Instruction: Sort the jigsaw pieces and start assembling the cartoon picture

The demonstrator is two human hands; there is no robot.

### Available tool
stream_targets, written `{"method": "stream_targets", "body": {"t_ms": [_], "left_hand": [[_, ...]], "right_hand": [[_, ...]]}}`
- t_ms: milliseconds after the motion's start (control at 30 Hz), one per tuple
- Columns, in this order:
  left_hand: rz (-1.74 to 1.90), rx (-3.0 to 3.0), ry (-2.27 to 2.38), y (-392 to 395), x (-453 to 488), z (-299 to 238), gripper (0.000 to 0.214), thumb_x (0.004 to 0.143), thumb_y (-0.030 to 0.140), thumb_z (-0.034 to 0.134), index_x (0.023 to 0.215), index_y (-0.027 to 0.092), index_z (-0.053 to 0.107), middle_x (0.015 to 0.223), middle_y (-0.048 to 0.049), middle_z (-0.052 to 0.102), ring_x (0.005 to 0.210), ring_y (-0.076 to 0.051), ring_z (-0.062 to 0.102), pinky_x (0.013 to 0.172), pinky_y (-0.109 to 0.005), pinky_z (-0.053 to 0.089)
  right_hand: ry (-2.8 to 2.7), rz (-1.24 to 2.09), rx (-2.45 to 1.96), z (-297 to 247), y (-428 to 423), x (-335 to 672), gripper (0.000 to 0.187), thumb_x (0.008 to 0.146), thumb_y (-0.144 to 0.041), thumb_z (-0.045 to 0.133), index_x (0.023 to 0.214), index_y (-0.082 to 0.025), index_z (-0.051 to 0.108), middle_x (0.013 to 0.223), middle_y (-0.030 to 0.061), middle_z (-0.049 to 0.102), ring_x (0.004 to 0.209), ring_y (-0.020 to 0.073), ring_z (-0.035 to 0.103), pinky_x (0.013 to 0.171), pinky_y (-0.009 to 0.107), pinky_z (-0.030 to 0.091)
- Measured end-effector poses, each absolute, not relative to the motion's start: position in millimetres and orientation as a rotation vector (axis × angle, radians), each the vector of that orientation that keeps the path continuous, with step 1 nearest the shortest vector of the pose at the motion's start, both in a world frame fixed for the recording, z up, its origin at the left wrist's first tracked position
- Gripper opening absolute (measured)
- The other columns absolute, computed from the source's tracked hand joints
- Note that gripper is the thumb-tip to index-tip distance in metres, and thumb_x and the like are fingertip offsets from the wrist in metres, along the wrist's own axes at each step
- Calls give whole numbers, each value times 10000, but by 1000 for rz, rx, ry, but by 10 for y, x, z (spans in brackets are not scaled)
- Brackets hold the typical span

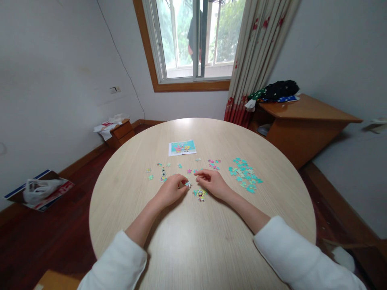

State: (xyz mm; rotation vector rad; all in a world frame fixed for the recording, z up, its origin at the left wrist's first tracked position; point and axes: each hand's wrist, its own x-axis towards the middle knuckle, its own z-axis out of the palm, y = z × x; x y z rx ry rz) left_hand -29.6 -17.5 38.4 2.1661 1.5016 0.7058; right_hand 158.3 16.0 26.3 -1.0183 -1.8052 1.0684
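Observation:
My left hand pinches a small jigsaw puzzle piece between thumb and fingertips, just above the round table. Across from it, my right hand hovers with curled fingers and a gap between thumb and fingers; nothing shows in it. Below and between the hands lies a joined cluster of pieces with a yellow cartoon face. Beyond the hands rests a picture card with pink and yellow figures on turquoise. A pink piece lies near my right fingertips.
Many turquoise pieces are spread on the right. Pink pieces lie behind my right hand, and mixed pieces behind my left. A wooden desk with cloth on it stands at the right, beside a curtain and window.

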Motion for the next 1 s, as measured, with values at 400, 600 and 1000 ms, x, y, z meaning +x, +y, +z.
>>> {"method": "stream_targets", "body": {"t_ms": [400,600,1000], "left_hand": [[928,2002,1796,21,-572,359,153,707,201,564,811,140,658,754,-40,646,617,-132,523,618,-253,400],[915,1994,1763,58,-589,258,183,723,186,518,802,149,679,749,-39,661,627,-136,526,632,-255,401],[908,1628,1506,61,-725,423,179,646,270,597,714,117,660,679,-53,664,628,-146,575,617,-259,419]], "right_hand": [[-1873,826,-1115,240,207,1633,201,750,-216,512,836,-146,679,722,35,666,639,127,571,627,257,454],[-1877,815,-1118,251,201,1632,201,750,-202,508,836,-140,678,728,37,668,635,124,563,625,250,446],[-1900,828,-1101,243,187,1614,204,754,-231,508,828,-145,677,689,28,647,613,126,552,602,250,441]]}}
